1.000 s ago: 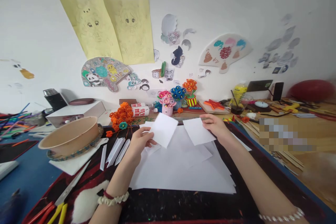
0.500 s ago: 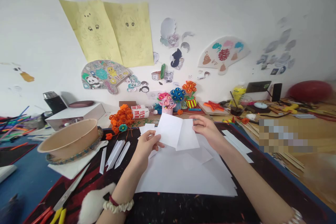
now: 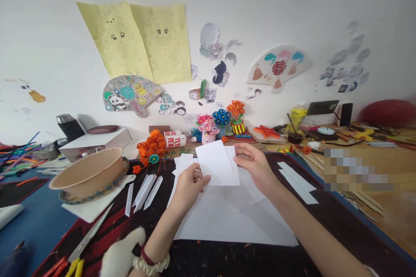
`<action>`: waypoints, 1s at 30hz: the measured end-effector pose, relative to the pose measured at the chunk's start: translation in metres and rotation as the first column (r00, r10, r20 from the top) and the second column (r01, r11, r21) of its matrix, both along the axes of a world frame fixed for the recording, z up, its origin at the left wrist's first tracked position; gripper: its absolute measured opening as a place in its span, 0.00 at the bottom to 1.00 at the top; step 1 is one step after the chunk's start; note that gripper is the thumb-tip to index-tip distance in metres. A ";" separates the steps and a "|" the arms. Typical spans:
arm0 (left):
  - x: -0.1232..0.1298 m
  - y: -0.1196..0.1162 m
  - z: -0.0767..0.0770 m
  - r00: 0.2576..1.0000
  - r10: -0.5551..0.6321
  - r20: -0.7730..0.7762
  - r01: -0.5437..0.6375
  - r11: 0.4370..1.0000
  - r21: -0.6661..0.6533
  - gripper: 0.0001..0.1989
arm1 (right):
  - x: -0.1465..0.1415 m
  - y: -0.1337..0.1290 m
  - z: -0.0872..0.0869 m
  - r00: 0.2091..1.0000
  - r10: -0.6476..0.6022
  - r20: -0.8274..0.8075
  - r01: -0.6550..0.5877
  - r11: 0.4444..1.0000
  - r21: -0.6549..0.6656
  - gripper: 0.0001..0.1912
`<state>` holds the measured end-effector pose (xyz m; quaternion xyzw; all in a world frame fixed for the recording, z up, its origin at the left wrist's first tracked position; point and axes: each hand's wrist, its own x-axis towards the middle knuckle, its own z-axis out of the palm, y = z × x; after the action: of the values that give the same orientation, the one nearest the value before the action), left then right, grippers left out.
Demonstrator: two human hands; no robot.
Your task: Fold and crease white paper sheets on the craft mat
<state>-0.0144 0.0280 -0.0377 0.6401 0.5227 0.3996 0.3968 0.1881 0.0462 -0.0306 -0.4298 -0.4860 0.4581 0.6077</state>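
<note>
My left hand (image 3: 191, 185) pinches the lower left corner of a small white paper sheet (image 3: 217, 163) between thumb and fingers. Behind it, overlapping almost fully, is a second white sheet (image 3: 231, 152), its right edge between the fingertips of my right hand (image 3: 255, 166). Both sheets are held up above a stack of larger white paper (image 3: 237, 225) on the dark mat. Left of my left hand lie several folded paper strips (image 3: 144, 192). Flat paper strips (image 3: 297, 181) rest to the right of my right forearm.
A round beige basin (image 3: 87, 169) stands at left, with scissors (image 3: 86, 240) in front of it and a white fluffy thing (image 3: 121, 253) near my left wrist. Orange pipe-cleaner flowers (image 3: 152, 143), a bottle (image 3: 174, 139) and small flower pots (image 3: 238, 127) line the back.
The two sheets, fanned apart before, now overlap much more. My hands have come closer together, the left one moving right. The view has shifted slightly.
</note>
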 end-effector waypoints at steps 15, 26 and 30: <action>0.002 -0.003 0.007 0.897 0.144 -0.417 -0.064 0.978 0.200 0.15 | -0.008 -0.003 -0.002 0.998 0.063 0.021 -0.063 0.998 -0.003 0.16; -0.003 -0.002 0.013 0.932 0.229 -0.282 -0.190 0.969 0.160 0.16 | 0.026 0.020 -0.022 0.894 0.029 0.447 -0.006 0.999 -0.054 0.16; 0.000 -0.003 0.012 0.942 0.199 -0.270 -0.168 0.977 0.131 0.16 | 0.041 0.015 -0.018 0.604 0.109 0.790 -0.099 0.993 -0.061 0.10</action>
<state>-0.0147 0.0248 -0.0252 0.6591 0.6093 0.3668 0.2447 0.2294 0.0617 -0.0490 -0.5621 -0.7258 0.2584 0.3008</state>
